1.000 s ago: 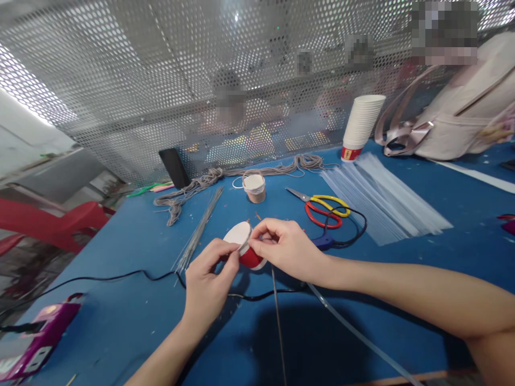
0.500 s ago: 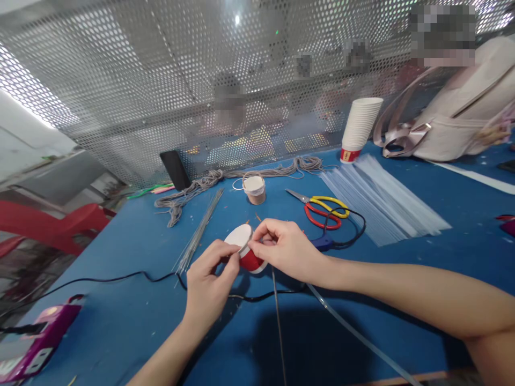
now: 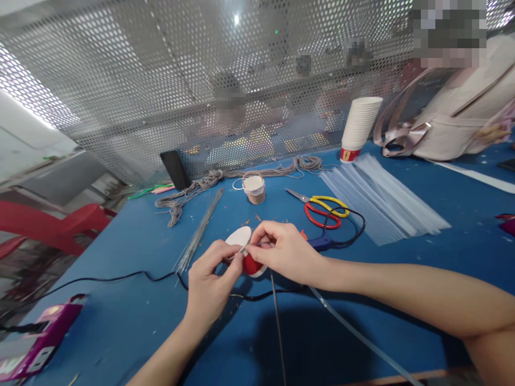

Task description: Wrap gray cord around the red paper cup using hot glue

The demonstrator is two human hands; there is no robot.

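Between my two hands is a small red and white paper cup (image 3: 254, 266), tilted, with a white round face (image 3: 238, 236) turned up toward the back left. My left hand (image 3: 215, 273) is closed in a pinch at the edge of the cup. From the other side, my right hand (image 3: 284, 252) pinches a thin grey cord (image 3: 277, 321) against the cup's edge; the cord trails out below the hand toward the table's front. A blue glue gun (image 3: 322, 243) lies just beyond the right wrist, partly hidden. Its clear glue stick (image 3: 354, 335) reaches toward the front.
Scissors (image 3: 322, 206), a small cord-wrapped bucket (image 3: 255, 190), wires (image 3: 201, 230), grey cord bundles (image 3: 181, 198) and clear glue sticks (image 3: 378, 201) surround the hands. Stacked cups (image 3: 360, 128), a bag (image 3: 454, 118), a phone (image 3: 175, 169) and a purple power strip (image 3: 44, 340) stand farther out. A black cable (image 3: 132, 276) crosses the table.
The cup has tipped and shifted slightly, and the fingers of both hands have come closer together at its edge. Everything else on the table stays in place.
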